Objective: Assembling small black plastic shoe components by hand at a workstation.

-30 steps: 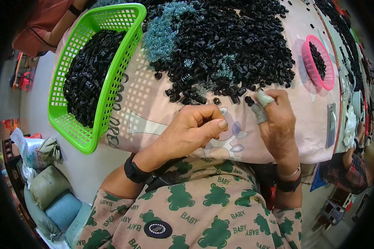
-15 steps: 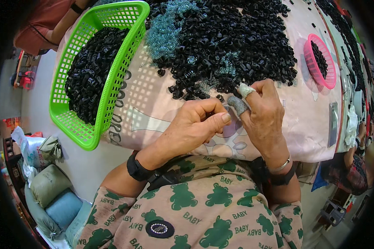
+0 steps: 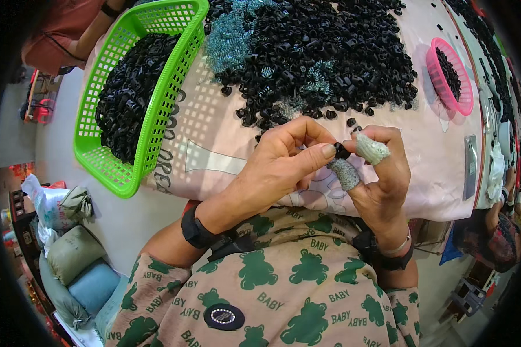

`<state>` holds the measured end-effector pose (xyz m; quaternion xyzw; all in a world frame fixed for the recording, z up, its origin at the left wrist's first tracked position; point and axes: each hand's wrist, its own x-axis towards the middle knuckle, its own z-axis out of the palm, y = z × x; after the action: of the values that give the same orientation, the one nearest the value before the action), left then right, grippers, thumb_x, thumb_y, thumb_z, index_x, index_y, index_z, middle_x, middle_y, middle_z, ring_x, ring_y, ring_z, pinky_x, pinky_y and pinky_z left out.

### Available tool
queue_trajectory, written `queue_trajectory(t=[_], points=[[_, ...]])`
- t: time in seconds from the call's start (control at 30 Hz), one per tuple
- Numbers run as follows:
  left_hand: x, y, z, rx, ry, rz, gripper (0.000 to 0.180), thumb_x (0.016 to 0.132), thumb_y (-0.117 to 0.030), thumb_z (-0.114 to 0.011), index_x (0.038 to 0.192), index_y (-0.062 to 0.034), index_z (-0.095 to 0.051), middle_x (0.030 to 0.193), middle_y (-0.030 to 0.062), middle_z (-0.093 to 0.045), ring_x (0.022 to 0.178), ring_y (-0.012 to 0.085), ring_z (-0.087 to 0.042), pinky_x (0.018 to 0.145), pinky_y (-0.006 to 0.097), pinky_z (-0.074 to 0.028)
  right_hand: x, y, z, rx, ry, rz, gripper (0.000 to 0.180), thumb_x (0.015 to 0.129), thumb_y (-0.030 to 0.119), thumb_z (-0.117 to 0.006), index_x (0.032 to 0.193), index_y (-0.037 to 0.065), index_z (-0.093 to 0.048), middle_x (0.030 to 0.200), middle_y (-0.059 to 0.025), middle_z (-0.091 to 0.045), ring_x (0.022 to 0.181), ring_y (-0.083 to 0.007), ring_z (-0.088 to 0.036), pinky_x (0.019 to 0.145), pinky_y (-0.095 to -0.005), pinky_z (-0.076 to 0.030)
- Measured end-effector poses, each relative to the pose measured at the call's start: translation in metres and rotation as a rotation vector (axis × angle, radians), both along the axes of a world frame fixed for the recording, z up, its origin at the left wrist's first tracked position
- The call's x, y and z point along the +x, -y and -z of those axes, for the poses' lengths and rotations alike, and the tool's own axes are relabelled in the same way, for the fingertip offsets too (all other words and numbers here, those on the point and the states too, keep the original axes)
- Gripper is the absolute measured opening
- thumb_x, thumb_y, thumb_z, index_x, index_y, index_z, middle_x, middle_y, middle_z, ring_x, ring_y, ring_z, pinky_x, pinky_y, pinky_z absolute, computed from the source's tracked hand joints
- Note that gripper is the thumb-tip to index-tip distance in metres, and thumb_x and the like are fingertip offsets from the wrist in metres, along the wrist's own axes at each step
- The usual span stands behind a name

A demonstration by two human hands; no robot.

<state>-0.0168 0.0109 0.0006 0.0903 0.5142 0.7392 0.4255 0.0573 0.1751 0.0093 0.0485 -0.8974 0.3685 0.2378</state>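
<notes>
Now has, at far left, a deep rectangular bright green plastic lattice basket (image 3: 156, 110) at the left edge of the pale pink covered surface (image 3: 434, 188), loaded with small black moulded parts (image 3: 130, 95). Next shows a mound of pale blue coiled wire springs (image 3: 231, 37), merging into a broad heap of black plastic parts (image 3: 330, 58). Just nearer than that heap, holds the bare left hand (image 3: 286, 156) curled, thumb and index fingers nearly closed; cannot tell of anything gripped inside. Against the left thumb tip, has one small black plastic piece (image 3: 341, 151), apparently pinched between index and thumb fingers of the right hand (image 3: 385, 179), with a white knit finger cover (image 3: 372, 148) and a grey finger cover (image 3: 345, 174). No longer reaches that hand to the heap's edge; now brings both hands together, seemingly shifting the work from picking up to fingertip handling. Further right, shows a round pink plastic basket (image 3: 457, 104) with more black parts, then a flat silvery strip (image 3: 470, 165).
</notes>
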Motion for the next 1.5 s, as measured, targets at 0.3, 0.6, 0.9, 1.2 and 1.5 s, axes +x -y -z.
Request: queue_trajectory(t=[0.3, 0.6, 0.9, 1.2, 1.5], points=[[0.004, -0.006, -0.004, -0.036, 0.059, 0.024, 0.013, 0.090, -0.014, -0.060, 0.098, -0.0051, -0.058, 0.076, -0.0016, -0.057, 0.058, 0.0005, -0.050, 0.044, 0.014, -0.034, 0.012, -0.008, 0.003, -0.134, 0.111, -0.034, 0.041, 0.063, -0.006, -0.071, 0.102, 0.006, -0.067, 0.093, -0.0080, -0.059, 0.079, -0.0226, -0.062, 0.066, -0.0298, -0.051], [0.005, -0.008, -0.001, 0.048, 0.165, -0.020, 0.013, 0.089, -0.009, -0.060, 0.100, -0.0027, -0.056, 0.075, 0.0011, -0.057, 0.056, 0.0038, -0.052, 0.043, 0.014, -0.036, 0.014, -0.010, 0.000, -0.168, 0.137, -0.073, 0.041, 0.066, -0.010, -0.066, 0.104, 0.005, -0.066, 0.088, -0.0098, -0.062, 0.075, -0.0216, -0.064, 0.065, -0.0285, -0.050], [0.000, 0.000, 0.001, -0.002, 0.090, 0.015, 0.014, 0.088, -0.006, -0.060, 0.100, -0.0038, -0.055, 0.090, 0.0121, -0.066, 0.055, 0.0051, -0.055, 0.042, 0.014, -0.039, 0.018, -0.028, -0.001, -0.211, 0.124, 0.117, 0.028, 0.076, -0.005, -0.065, 0.103, 0.002, -0.065, 0.087, -0.0076, -0.062, 0.078, -0.0152, -0.062, 0.067, -0.0262, -0.048], [-0.001, 0.001, 0.006, 0.115, 0.188, 0.011, 0.016, 0.088, -0.005, -0.059, 0.103, -0.0036, -0.054, 0.090, 0.0143, -0.065, 0.055, 0.0064, -0.055, 0.043, 0.015, -0.039, 0.017, -0.048, -0.007, -0.040, 0.244, 0.261, 0.020, 0.079, -0.003, -0.063, 0.099, -0.001, -0.064, 0.084, -0.0095, -0.060, 0.072, -0.0178, -0.059, 0.065, -0.0264, -0.044], [-0.005, 0.004, 0.002, 0.046, 0.194, 0.024, 0.021, 0.090, -0.007, -0.057, 0.110, 0.0011, -0.056, 0.089, 0.0153, -0.066, 0.055, 0.0076, -0.056, 0.044, 0.015, -0.041, 0.012, -0.030, 0.002, 0.151, 0.375, 0.154, 0.020, 0.073, -0.002, -0.066, 0.092, 0.002, -0.066, 0.076, -0.0133, -0.055, 0.068, -0.0300, -0.057, 0.059, -0.0355, -0.045]])
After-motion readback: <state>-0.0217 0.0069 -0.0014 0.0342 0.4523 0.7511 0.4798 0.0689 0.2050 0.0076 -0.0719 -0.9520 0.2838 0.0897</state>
